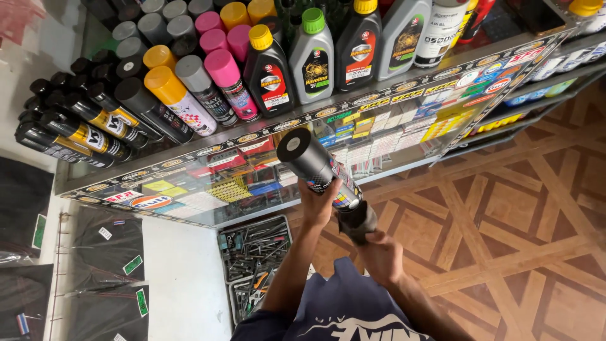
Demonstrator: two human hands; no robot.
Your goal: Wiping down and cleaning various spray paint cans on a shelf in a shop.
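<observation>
Left hand (pixel 317 205) fingers wrapped around grey-capped spray can (pixel 315 167), can tilted, cap toward glass counter (pixel 391 101). Right hand (pixel 377 249) fingers closed on black cloth (pixel 356 221) touching can's base. Tool tray (pixel 252 262) beside left forearm.

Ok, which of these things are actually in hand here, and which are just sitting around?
In hand:
- black-capped spray can, gripped by the left hand
- dark object at its base, held by the right hand

Lying about:
- spray cans on the glass counter
- oil bottles
- tool tray on the floor
</observation>
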